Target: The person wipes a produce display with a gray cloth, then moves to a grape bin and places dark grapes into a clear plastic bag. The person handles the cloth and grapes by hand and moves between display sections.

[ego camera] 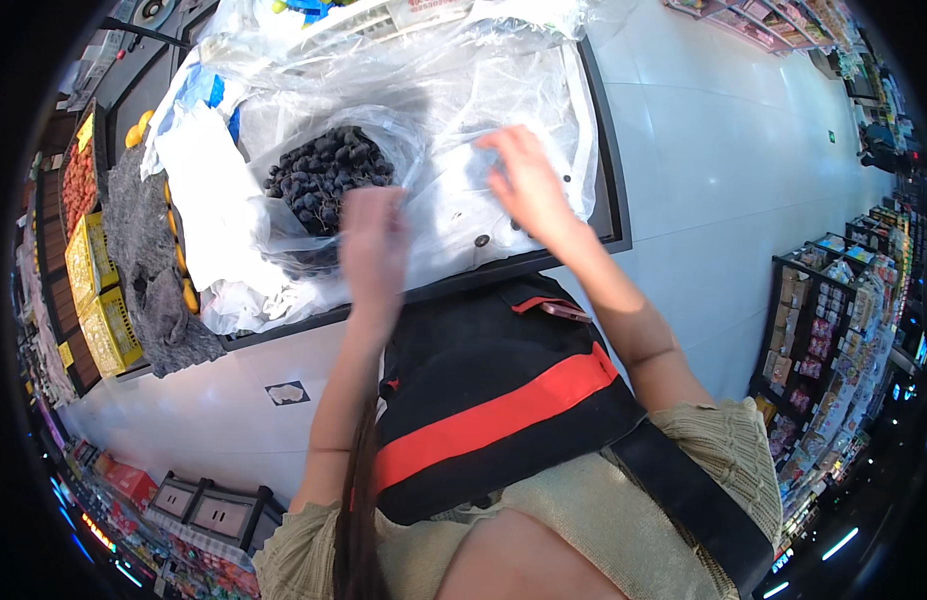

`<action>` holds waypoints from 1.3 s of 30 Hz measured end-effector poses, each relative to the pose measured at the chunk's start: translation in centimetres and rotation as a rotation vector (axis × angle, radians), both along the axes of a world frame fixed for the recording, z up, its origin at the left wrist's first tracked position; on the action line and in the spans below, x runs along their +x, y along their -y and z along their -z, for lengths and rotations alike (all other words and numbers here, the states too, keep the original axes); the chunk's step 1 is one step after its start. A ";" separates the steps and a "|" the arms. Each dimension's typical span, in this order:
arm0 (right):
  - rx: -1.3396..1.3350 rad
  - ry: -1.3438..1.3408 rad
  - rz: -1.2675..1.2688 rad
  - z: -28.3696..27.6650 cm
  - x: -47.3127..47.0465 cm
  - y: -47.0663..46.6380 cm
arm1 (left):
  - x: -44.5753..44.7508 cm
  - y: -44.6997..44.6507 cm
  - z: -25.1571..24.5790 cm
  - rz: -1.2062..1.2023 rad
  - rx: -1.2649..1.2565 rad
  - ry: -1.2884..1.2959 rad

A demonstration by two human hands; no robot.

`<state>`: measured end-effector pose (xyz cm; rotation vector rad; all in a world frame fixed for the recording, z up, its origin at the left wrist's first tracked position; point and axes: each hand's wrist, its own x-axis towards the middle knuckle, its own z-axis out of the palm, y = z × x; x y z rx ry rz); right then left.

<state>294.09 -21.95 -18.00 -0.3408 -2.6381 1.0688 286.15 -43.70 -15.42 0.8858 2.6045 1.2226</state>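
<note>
Dark grapes (325,172) lie in an open clear plastic bag (411,142) on a display table lined with white paper and plastic film (448,217). My left hand (373,229), blurred, is at the near right side of the bag; whether it touches the plastic cannot be told. Over the lined surface to the right of the bag is my right hand (525,176), its fingers apart and nothing seen in it. A few loose grapes (481,241) lie near the table's front edge. A black apron with a red band (501,420) covers my front.
A white crate (358,30) stands at the table's far side. Grey netting (141,262) hangs at the left, beside yellow baskets (111,334) and a bin of red fruit (79,184). The table's dark rim (501,274) runs before me. Stocked shelves (816,322) stand across the floor at right.
</note>
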 end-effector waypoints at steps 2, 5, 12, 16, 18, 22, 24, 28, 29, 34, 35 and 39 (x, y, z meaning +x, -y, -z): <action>0.107 0.271 0.067 0.4 3.5 -2.0 | 2.6 -2.1 1.9 0.244 0.029 0.283; 0.216 0.499 0.058 1.8 7.8 -1.0 | 4.2 -4.0 5.4 0.434 0.014 0.207; 0.467 0.259 0.045 5.9 8.7 1.1 | 4.5 -4.8 8.1 0.568 -0.154 0.071; 0.368 0.246 0.039 6.5 8.4 -0.2 | 2.1 -6.8 6.0 0.320 -0.065 0.499; 0.290 0.247 0.025 6.5 8.6 -1.0 | 1.4 -9.1 5.3 0.215 0.058 0.414; -0.126 0.088 0.064 6.7 9.4 -2.7 | 1.2 -14.5 6.8 0.327 0.091 0.011; -0.297 0.065 0.095 6.9 10.0 -3.4 | 1.6 -16.0 8.4 0.431 0.033 -0.099; -0.797 -0.064 0.315 7.4 10.8 -4.3 | 2.3 -16.4 11.3 0.509 -0.091 -0.209; -1.040 -0.008 0.436 7.5 11.1 -4.6 | 2.3 -16.3 11.7 0.498 -0.089 -0.253; -0.882 -0.053 0.461 6.9 11.9 -6.0 | 1.8 -15.6 12.1 0.498 0.052 -0.193; -0.752 -0.033 0.411 6.8 11.9 -6.1 | 1.6 -15.5 11.9 0.473 0.107 -0.110; -0.591 0.015 0.315 5.7 11.6 -6.0 | 1.6 -15.0 10.2 0.186 0.311 0.101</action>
